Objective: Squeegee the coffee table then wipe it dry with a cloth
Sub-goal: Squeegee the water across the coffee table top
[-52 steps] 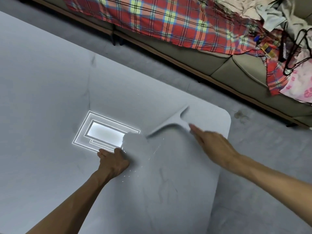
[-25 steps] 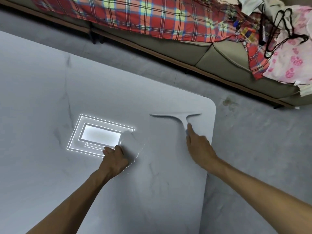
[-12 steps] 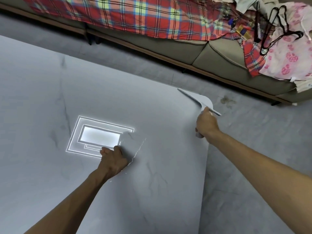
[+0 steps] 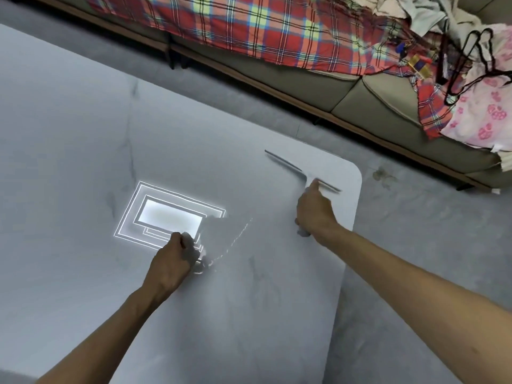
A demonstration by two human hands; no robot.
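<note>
Pale grey table [image 4: 83, 128] with faint dark veining. Behind it, olive sofa [image 4: 360, 92] under a red plaid blanket [image 4: 263, 26]; beside the blanket, pink flower-print cloth [image 4: 487, 117]. White squeegee [image 4: 302, 169].

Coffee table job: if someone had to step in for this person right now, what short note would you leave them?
Right hand grips the squeegee handle, blade on the coffee table near its far right corner.
Left hand presses a bunched cloth on the tabletop beside the bright ceiling-light reflection.
Done: squeegeeing is under way; a thin water line runs beside the cloth.
Left: finish the squeegee passes, then wipe the whole top dry.
</note>
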